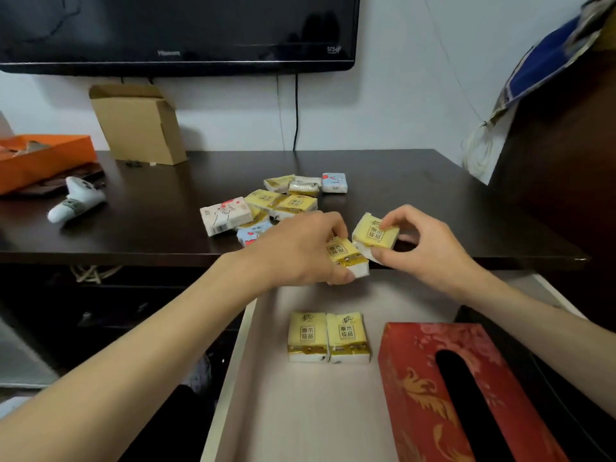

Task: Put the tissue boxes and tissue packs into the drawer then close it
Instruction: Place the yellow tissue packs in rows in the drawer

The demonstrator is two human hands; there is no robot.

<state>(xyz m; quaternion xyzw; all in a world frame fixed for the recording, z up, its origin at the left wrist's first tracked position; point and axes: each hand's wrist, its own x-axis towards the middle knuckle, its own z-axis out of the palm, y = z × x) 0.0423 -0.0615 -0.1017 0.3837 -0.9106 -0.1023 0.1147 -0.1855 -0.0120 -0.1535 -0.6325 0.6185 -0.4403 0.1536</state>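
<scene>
The drawer [283,411] stands pulled out below the dark desk. Inside it lie two yellow tissue packs [328,336] side by side and a red patterned tissue box [416,378] on the right, with a dark box [566,378] beyond it. My left hand [300,248] grips a yellow tissue pack [343,253] at the desk's front edge. My right hand [430,245] holds another yellow tissue pack [375,233] just beside it. Several more tissue packs [283,201], yellow, white and blue, lie in a heap on the desk behind my hands.
On the dark desk [166,201] stand an open cardboard box [140,125], an orange box [40,158] and a white device [75,201] at the left. A television [180,31] hangs on the wall. A dark cabinet [560,161] rises at the right.
</scene>
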